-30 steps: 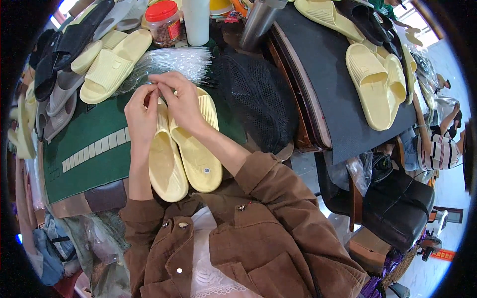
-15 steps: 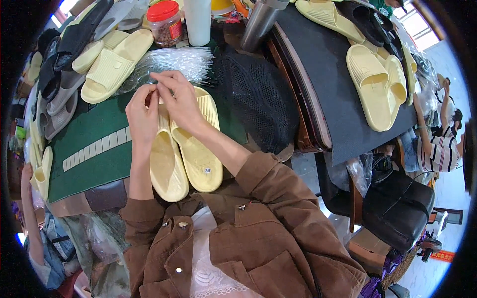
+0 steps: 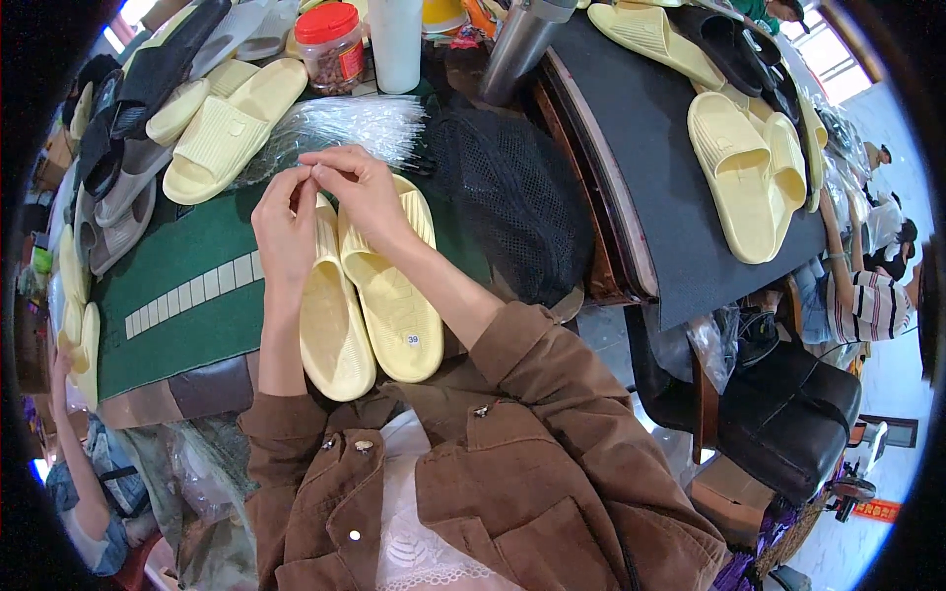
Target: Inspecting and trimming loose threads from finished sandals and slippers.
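Note:
Both my hands meet fingertip to fingertip above the toe ends of a pair of pale yellow slippers. My left hand [image 3: 286, 222] is closed in a pinch, and my right hand [image 3: 367, 200] pinches right against it. Whatever lies between the fingertips is too small to make out. Below them, the left slipper [image 3: 336, 347] and the right slipper [image 3: 406, 320] lie side by side, heels toward me, their straps partly hidden by my hands. A round size sticker shows on the right slipper's heel. Just beyond my hands lies a bundle of thin clear plastic strands [image 3: 370, 120].
A green mat [image 3: 148, 360] bears a row of pale rectangular pieces [image 3: 202, 289]. More yellow slippers [image 3: 232, 133] lie far left and on the black-topped table [image 3: 631, 148] at right. A red-lidded jar [image 3: 330, 59], white bottle [image 3: 394, 44], steel tumbler [image 3: 517, 49] and black mesh bag [image 3: 512, 197] stand around.
My right hand's fingers have drawn in from a looser spread to a pinch against my left fingertips. At the left edge, another person's hand and the slipper by it have shifted slightly toward me.

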The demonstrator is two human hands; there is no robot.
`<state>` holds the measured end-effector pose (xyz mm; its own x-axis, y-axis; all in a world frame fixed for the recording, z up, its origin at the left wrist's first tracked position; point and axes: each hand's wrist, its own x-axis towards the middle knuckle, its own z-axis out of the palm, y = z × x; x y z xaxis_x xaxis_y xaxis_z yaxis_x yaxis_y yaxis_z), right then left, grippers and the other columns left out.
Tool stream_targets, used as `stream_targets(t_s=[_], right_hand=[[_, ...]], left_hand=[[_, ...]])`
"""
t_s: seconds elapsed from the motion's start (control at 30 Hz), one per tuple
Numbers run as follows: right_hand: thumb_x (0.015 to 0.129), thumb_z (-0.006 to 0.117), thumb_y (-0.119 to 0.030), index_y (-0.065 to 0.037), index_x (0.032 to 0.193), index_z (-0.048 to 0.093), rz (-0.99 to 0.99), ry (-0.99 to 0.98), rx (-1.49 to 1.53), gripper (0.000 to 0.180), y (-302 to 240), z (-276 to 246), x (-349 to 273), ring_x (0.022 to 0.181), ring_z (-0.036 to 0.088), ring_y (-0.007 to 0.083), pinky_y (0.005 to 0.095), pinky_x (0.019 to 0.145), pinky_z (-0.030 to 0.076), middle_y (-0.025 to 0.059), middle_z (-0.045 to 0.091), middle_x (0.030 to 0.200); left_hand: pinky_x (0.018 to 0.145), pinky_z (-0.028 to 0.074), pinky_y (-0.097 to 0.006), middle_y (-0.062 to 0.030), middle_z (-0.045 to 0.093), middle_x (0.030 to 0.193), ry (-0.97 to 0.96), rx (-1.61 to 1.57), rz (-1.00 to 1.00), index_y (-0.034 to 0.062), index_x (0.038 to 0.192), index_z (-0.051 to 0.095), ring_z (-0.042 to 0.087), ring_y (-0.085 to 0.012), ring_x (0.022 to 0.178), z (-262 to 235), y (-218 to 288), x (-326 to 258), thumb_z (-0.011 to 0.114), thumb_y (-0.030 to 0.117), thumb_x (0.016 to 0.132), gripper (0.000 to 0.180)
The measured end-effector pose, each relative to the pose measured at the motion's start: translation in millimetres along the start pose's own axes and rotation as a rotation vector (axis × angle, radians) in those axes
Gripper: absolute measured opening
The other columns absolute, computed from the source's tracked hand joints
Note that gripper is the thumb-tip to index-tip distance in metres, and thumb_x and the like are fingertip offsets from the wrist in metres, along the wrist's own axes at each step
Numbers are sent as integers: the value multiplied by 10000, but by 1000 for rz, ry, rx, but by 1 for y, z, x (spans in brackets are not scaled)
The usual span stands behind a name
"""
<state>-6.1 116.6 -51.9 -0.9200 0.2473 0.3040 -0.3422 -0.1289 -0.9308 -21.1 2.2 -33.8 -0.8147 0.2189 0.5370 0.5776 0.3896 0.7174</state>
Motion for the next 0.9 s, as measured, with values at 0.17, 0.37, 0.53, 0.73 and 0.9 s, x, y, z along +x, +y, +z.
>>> stream_targets(t_s=[0.17,0.37,0.53,0.73,0.9], right_hand=[[869,603,-96,-19,1021,699,11,35,22,195,-5,-2,-1,951,546,146,271,844,432,84,626,976],[898,584,-120,-21,1050,686,10,92,97,208,1,-2,0,894,549,129,265,828,437,69,624,984],[918,563,-136,-21,1045,685,-34,120,50,210,5,-3,0,872,549,120,259,788,447,56,617,984],[916,556,-133,-8,1017,685,-49,67,43,206,1,-2,0,899,545,135,273,800,444,65,622,959],[898,561,-105,-3,995,686,-134,1,-123,188,5,1,0,911,542,174,288,824,436,81,624,914]], left_hand=[[635,457,-261,-94,619,847,-29,7,-17,-30,967,618,558,-136,680,-1,4,1,581,32,877,115],[631,458,-263,-88,619,835,-27,13,-18,-21,954,623,560,-133,675,-1,2,1,582,28,874,102],[640,459,-267,-89,615,823,12,28,-11,-15,947,630,569,-155,681,0,3,1,576,33,879,99],[647,460,-270,-94,616,835,22,33,14,-15,953,631,573,-162,693,0,3,0,574,32,879,105],[656,463,-273,-107,618,842,20,29,19,-22,964,626,577,-170,705,-1,3,0,569,26,880,112]])
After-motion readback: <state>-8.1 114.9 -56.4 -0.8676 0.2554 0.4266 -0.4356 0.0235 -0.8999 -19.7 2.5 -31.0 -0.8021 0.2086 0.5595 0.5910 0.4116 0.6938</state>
